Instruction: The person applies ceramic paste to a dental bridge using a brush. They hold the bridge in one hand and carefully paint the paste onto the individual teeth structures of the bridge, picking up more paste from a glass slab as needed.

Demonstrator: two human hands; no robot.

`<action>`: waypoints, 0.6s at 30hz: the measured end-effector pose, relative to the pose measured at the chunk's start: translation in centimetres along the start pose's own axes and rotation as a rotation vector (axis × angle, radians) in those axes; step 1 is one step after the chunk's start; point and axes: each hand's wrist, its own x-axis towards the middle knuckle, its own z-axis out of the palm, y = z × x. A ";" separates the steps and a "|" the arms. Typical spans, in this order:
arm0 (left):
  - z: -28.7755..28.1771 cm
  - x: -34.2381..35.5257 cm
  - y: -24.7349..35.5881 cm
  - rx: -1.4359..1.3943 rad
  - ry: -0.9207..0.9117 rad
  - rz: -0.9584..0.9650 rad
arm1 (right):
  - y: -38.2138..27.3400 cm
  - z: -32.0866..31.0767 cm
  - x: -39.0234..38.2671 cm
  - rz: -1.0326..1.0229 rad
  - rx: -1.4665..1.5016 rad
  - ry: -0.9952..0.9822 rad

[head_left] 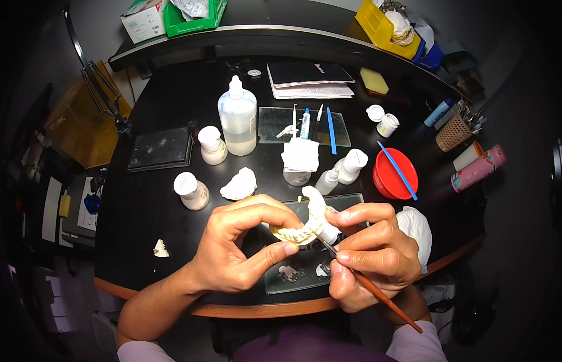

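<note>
My left hand pinches a cream, horseshoe-shaped dental model with a row of teeth between thumb and fingers. In my right hand is a thin brush with a reddish-brown handle. Its dark ferrule points up and left, and the tip meets or nearly meets the toothed side of the model. A small white piece shows by the right fingertips; I cannot make out what it is. Below both hands lies a glass slab with smears of pale material on it.
Around the hands stand a large clear squeeze bottle, several small white-capped jars, including one jar at left, and a red bowl with a blue stick across it. A second glass slab holds tools. White crumpled tissue lies at right.
</note>
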 end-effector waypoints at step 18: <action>0.0 0.1 0.0 -0.001 -0.002 0.007 | -0.1 -0.1 0.2 -0.008 0.000 -0.006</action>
